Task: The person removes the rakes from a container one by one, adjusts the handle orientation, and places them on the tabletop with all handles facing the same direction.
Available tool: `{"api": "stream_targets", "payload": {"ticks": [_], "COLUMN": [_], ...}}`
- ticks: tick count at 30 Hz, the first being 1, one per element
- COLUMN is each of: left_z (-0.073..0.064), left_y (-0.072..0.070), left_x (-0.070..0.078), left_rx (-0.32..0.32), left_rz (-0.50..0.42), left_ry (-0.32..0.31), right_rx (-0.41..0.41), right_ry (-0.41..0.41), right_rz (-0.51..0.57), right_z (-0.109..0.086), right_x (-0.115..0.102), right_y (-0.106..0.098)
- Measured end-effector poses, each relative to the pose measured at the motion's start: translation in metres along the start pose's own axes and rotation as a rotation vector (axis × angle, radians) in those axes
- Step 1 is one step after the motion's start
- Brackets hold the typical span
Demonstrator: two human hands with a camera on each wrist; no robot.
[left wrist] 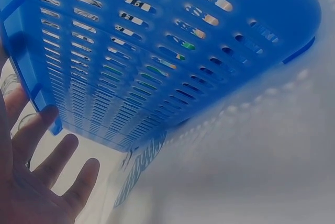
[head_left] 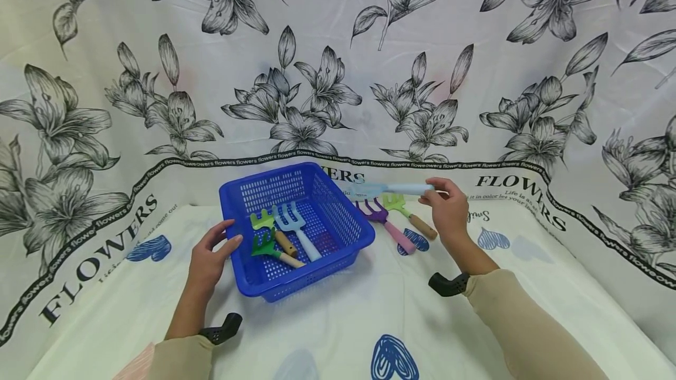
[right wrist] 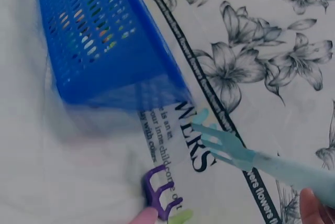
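Note:
My right hand [head_left: 448, 207] pinches the handle end of a light blue toy garden fork [head_left: 406, 189], held level above the cloth, tines pointing left. Below it lie a purple garden fork [head_left: 377, 214] with a pink handle and a light green one [head_left: 396, 204] with a wooden handle. My left hand [head_left: 208, 260] is at the left rim of a blue slotted basket [head_left: 317, 271], fingers spread in the left wrist view. Inside the basket are another light blue fork [head_left: 289, 219], a light green fork [head_left: 261, 220] and a dark green rake [head_left: 266, 245], the last two wooden-handled.
A white cloth [head_left: 327, 333] with blue heart prints covers the surface. Behind it rises a white curtain [head_left: 317, 28] printed with black lilies, with a black lettered band along its lower part. Black wrist mounts [head_left: 449, 284] sit at both sleeves.

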State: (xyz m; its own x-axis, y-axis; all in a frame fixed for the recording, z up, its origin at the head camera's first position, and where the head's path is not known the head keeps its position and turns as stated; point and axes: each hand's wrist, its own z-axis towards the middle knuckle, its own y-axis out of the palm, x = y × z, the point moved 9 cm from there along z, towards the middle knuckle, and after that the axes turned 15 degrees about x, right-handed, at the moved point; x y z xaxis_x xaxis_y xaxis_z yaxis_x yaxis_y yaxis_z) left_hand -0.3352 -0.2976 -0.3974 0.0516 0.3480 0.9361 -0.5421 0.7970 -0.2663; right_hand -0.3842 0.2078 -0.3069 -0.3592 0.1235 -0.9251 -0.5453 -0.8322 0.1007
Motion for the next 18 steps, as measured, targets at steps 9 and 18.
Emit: {"api": "stream_targets", "payload": {"ticks": [9, 18], "left_z": [-0.001, 0.0], "left_y": [0.001, 0.0], "left_x": [0.003, 0.0], "left_rx": [-0.007, -0.005], "left_rz": [-0.015, 0.0], "left_ry": [0.023, 0.013], "right_rx": [0.06, 0.102], "right_ry": [0.005, 0.018], "right_rz": [-0.099, -0.21], "right_z": [0.009, 0.015], "right_x": [0.015, 0.032], "right_y": [-0.029, -0.051]}}
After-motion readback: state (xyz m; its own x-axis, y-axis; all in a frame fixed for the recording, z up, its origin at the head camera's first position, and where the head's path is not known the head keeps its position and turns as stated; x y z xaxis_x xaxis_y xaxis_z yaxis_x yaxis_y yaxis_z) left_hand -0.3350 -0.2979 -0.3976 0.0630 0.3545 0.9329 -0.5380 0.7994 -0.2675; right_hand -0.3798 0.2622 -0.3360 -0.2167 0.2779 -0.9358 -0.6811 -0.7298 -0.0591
